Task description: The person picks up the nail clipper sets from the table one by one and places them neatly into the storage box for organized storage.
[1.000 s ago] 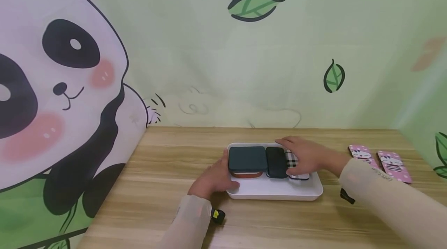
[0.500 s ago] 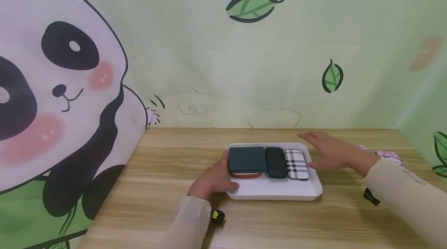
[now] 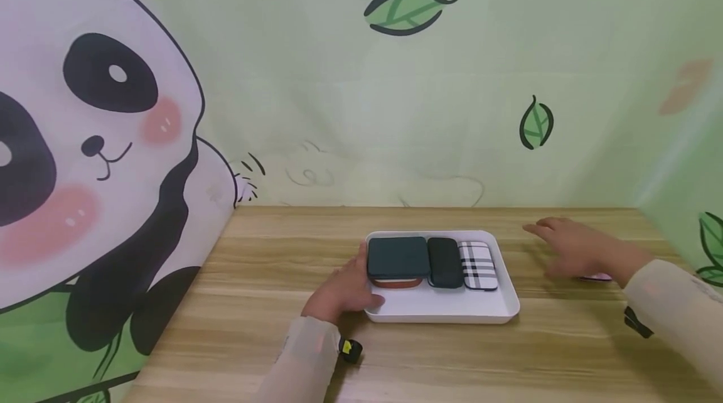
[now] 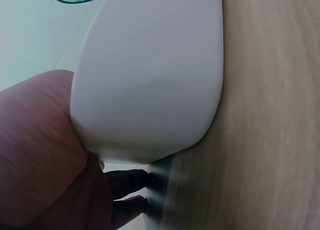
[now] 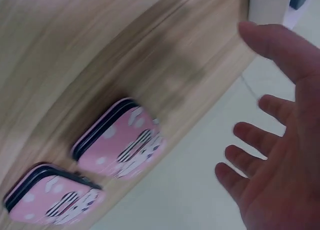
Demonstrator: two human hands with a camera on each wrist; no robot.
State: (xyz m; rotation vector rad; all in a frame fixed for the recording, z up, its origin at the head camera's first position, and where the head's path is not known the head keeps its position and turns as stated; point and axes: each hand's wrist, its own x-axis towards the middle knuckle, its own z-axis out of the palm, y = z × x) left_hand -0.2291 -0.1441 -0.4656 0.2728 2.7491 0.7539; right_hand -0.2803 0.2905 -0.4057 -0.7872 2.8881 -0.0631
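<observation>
A white tray (image 3: 440, 310) lies on the wooden table. My left hand (image 3: 341, 290) holds its left side, thumb over the rim. In the left wrist view the tray's outer wall (image 4: 150, 74) fills the middle, with the hand against it. Inside the tray, a dark green case (image 3: 398, 257) lies over a brown item (image 3: 397, 283). Beside it lie a black case (image 3: 444, 263) and a plaid case (image 3: 479, 266). My right hand (image 3: 584, 252) hovers right of the tray, fingers spread. Two pink zip cases, one nearer (image 5: 120, 145) and one farther (image 5: 52, 197), show in the right wrist view.
Behind the table (image 3: 271, 340) hangs a pale green backdrop (image 3: 316, 76) printed with leaves and a large panda. The tray's front strip shows bare white. Bare wood surrounds the tray on the left and in front.
My right hand has left the plaid case and moved right, over the pink cases, mostly covering them in the head view. The left hand stays on the tray.
</observation>
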